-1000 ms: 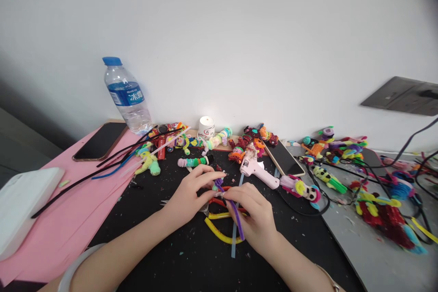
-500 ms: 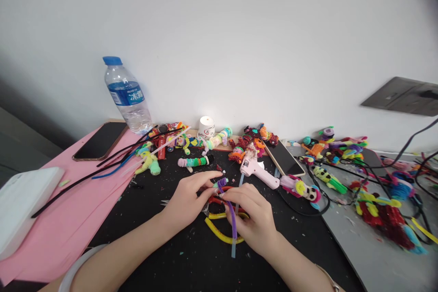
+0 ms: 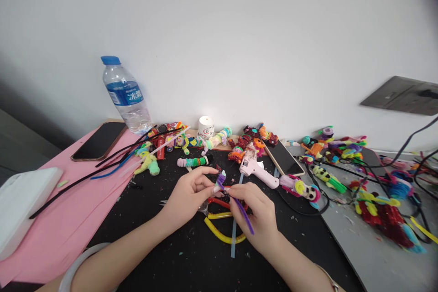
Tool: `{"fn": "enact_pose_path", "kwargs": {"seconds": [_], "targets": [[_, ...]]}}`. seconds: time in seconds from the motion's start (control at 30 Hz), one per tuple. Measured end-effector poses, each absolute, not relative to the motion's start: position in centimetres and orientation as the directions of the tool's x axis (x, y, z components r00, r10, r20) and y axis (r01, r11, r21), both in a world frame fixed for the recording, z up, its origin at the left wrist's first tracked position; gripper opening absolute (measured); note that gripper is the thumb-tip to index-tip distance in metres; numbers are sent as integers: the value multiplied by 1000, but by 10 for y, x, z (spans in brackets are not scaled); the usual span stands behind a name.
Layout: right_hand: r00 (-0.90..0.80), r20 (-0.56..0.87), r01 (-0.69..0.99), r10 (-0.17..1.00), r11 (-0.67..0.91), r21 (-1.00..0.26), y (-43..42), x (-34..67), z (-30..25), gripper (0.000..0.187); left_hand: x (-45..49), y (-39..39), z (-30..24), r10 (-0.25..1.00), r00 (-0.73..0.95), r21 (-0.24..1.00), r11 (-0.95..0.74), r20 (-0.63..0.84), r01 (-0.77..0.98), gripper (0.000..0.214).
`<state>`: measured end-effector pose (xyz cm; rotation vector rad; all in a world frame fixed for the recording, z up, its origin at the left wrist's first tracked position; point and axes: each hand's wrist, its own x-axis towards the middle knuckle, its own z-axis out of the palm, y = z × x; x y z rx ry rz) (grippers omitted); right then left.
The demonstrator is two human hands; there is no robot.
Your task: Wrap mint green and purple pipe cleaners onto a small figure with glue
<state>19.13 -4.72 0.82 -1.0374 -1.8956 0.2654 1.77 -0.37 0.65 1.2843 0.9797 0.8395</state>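
Both my hands meet over the black mat (image 3: 178,255) at the table's middle. My left hand (image 3: 190,194) pinches a small wrapped piece (image 3: 221,178) with purple coils at its tip. My right hand (image 3: 258,214) grips a purple pipe cleaner (image 3: 243,210) that runs from that piece down and right across its fingers. Under the hands lie a yellow pipe cleaner (image 3: 222,236), a red one (image 3: 219,201) and a pale blue strip (image 3: 233,242). A pink glue gun (image 3: 256,169) lies just beyond my right hand.
A water bottle (image 3: 125,96) stands at the back left beside a phone (image 3: 99,140) on pink paper (image 3: 51,223). A second phone (image 3: 284,157) lies behind the glue gun. Several pipe-cleaner figures (image 3: 342,164) and black cables (image 3: 404,155) crowd the right. A white box (image 3: 23,196) sits far left.
Both hands rose slightly with the wrapped piece. The purple pipe cleaner's loose end swung from pointing down to down-right as my right hand turned it around the piece.
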Motion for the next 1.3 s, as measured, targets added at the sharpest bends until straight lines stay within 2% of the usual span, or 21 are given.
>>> {"fn": "enact_pose_path", "kwargs": {"seconds": [0.23, 0.47, 0.9, 1.3], "targets": [[-154, 578, 540, 801, 558, -630, -48, 195, 7, 18, 17, -4, 11, 884, 439, 955, 252, -160, -159, 38], [-124, 532, 486, 838, 519, -704, -48, 193, 8, 12, 18, -6, 10, 860, 472, 905, 343, -194, -253, 44], [-140, 430, 446, 892, 444, -777, -46, 193, 8, 11, 17, -9, 11, 793, 567, 815, 470, -221, -340, 41], [-175, 420, 448, 890, 452, -771, -47, 192, 6, 10, 16, -9, 9, 752, 628, 774, 515, -202, -368, 32]]}}
